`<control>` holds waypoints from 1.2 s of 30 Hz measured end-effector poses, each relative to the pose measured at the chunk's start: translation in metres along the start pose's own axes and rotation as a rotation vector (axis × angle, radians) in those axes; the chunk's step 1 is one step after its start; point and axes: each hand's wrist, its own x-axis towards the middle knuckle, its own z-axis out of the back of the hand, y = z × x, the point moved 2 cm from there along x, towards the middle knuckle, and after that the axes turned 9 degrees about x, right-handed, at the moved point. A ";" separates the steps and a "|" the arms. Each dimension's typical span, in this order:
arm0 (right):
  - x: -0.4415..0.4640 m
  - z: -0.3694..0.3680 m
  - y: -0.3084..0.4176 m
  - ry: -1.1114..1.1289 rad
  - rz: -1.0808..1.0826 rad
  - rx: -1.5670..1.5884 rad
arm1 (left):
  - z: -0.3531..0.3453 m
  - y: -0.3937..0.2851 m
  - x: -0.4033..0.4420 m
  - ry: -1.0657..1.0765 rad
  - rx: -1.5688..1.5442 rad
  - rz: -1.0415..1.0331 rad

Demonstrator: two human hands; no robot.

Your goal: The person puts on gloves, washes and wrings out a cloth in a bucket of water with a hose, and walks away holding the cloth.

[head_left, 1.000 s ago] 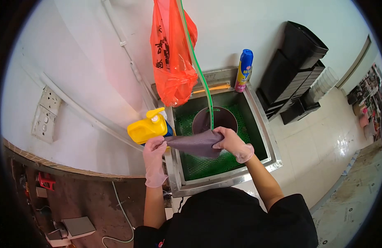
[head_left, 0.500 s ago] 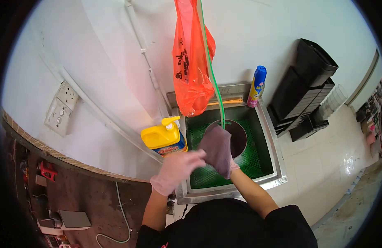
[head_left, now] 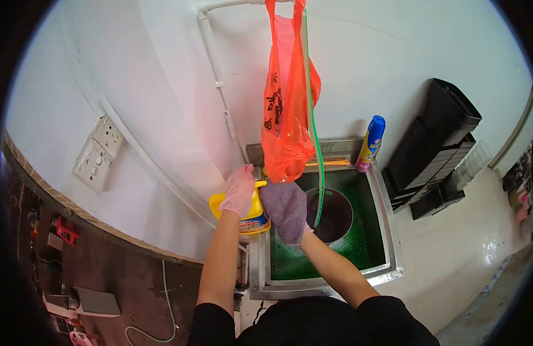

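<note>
My left hand (head_left: 240, 190), in a thin translucent pink glove, is on the pump head of a yellow detergent bottle (head_left: 257, 210), its fingers closed over the top. The bottle stands at the sink's left side, a blue label low on its front. My right hand (head_left: 308, 229) is mostly hidden under a purple-grey cloth (head_left: 285, 210) draped over it; only a bit of glove shows. This cloth is right beside the pump's spout. Behind it, a dark round bucket (head_left: 338, 216) stands in the sink, with a green hose (head_left: 317, 155) hanging down into it.
The metal sink (head_left: 393, 254) has a green perforated mat (head_left: 358, 254). A red plastic bag (head_left: 286, 132) hangs above its back edge. A blue-topped spray can (head_left: 370, 144) stands at the back right corner. Stacked black containers (head_left: 430, 138) and clear cups (head_left: 474, 164) are further right.
My left hand has moved up and onto the pump of the yellow bottle. My right hand has carried the cloth leftward to the spout. The view has shifted slightly.
</note>
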 end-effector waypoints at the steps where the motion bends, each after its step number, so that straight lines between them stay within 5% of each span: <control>1: -0.001 -0.011 -0.011 0.002 -0.036 0.012 | -0.001 0.001 0.000 0.005 0.000 0.003; 6: 0.003 -0.034 -0.030 -0.066 -0.015 0.467 | 0.002 0.003 -0.001 -0.030 0.057 -0.056; 9: -0.008 -0.049 -0.035 -0.172 -0.204 1.070 | -0.007 0.007 0.001 -0.006 0.190 -0.030; 30: 0.007 -0.005 -0.007 -0.286 0.042 0.542 | -0.005 -0.003 -0.005 0.023 0.332 -0.148; 33: 0.007 0.006 0.003 -0.293 0.111 0.147 | -0.007 0.001 -0.004 -0.016 0.282 -0.096; 36: -0.007 0.028 0.025 -0.310 -0.008 0.334 | -0.006 0.003 -0.005 -0.048 0.203 -0.075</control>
